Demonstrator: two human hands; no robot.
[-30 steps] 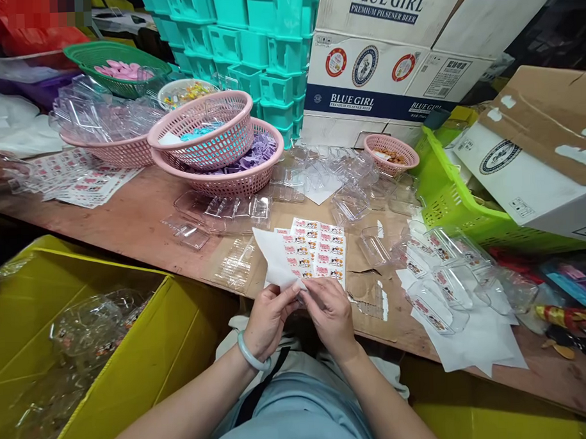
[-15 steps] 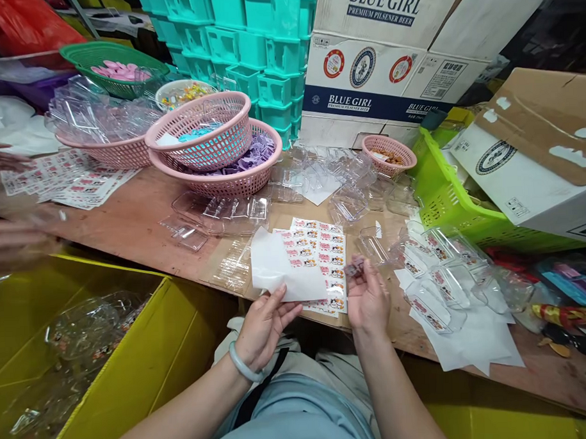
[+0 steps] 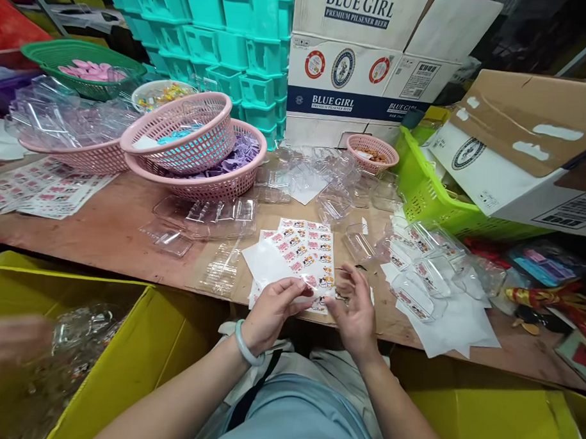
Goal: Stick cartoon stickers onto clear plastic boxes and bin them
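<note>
My left hand [image 3: 281, 309], with a pale bangle at the wrist, pinches what looks like a small pink-printed sticker [image 3: 310, 281] over the front of the sticker sheets [image 3: 298, 245]. These sheets carry rows of cartoon cats and pink lettering and lie fanned on the cardboard. Facing it, my right hand [image 3: 356, 316] has its thumb close to the left fingertips and its fingers curled. A small dark thing shows between those fingers, too hidden to name. White backing paper [image 3: 263, 259] lies at the left of the sheets.
Clear plastic cases [image 3: 424, 272], some with labels, lie on white papers at right. Pink baskets [image 3: 195, 181] of small coloured pieces stand at back left. A yellow box [image 3: 110, 373] holds filled cases; another person's blurred hand [image 3: 18, 338] is over it. A green crate [image 3: 426, 189] stands at right.
The white backing paper has left my left hand and lies on the table. Both hands have come closer together over the sheets. The other person's hand has moved down over the yellow box.
</note>
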